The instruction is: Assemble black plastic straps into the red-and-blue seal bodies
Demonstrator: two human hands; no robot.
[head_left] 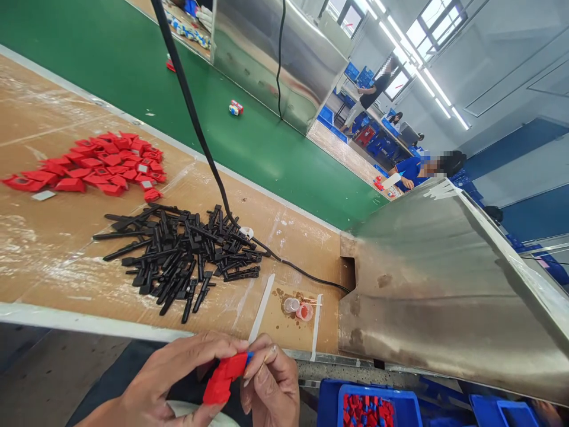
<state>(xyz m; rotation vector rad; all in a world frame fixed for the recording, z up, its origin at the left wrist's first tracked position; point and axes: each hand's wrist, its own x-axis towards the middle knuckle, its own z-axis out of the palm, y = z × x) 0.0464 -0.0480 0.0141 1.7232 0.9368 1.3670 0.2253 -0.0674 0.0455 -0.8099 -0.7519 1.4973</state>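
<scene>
Close to me, below the bench's front edge, my left hand (178, 376) grips a red plastic toy part (224, 376) between thumb and fingers. A small blue piece (249, 357) shows at the part's upper right end. My right hand (272, 382) is closed at that end, its thumb and fingertips pinched on the blue piece. Beyond my hands, a heap of black plastic parts (182, 249) lies on the cardboard-covered bench (40, 255). Farther left is a pile of red plastic parts (106, 160).
Two small cups (304, 311) stand on the stained cardboard. A black cable (195, 118) crosses the bench. A metal panel (427, 284) rises at right. A blue bin (380, 398) of red and blue parts sits low right. Beyond is a green belt (267, 142); a person (413, 171) works far right.
</scene>
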